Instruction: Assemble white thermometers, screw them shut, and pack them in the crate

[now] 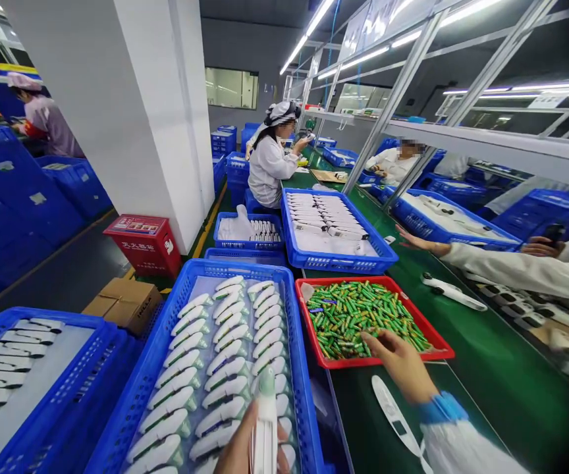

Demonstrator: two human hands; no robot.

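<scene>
Hands of the wearer are recorded at the lower edge of the view. Left hand [245, 451] is closed around a white thermometer body [265, 421], held upright above the near end of a blue crate [309, 368] in which similar white bodies are laid in three rows on a grey liner. Right hand [400, 365] is extended, fingers spread and curled downward, onto the near edge of a red tray [388, 283] filled with green batteries [358, 316]; whether a battery is pinched cannot be told. A blue wrist band [442, 408] is worn over the white sleeve. One white body with a small display [396, 418] is laid flat on the green worktop [492, 368], just beside the right wrist. Beyond the red tray, a second blue crate [336, 262] of packed white units is set on the worktop. Another white unit [452, 293] lies to the right of the red tray. A co-worker's hand and white sleeve [512, 266] are stretched across from the right. A further blue crate [32, 388] stands at far left, with a cardboard box [124, 303] and a red box [146, 243] on the floor.
</scene>
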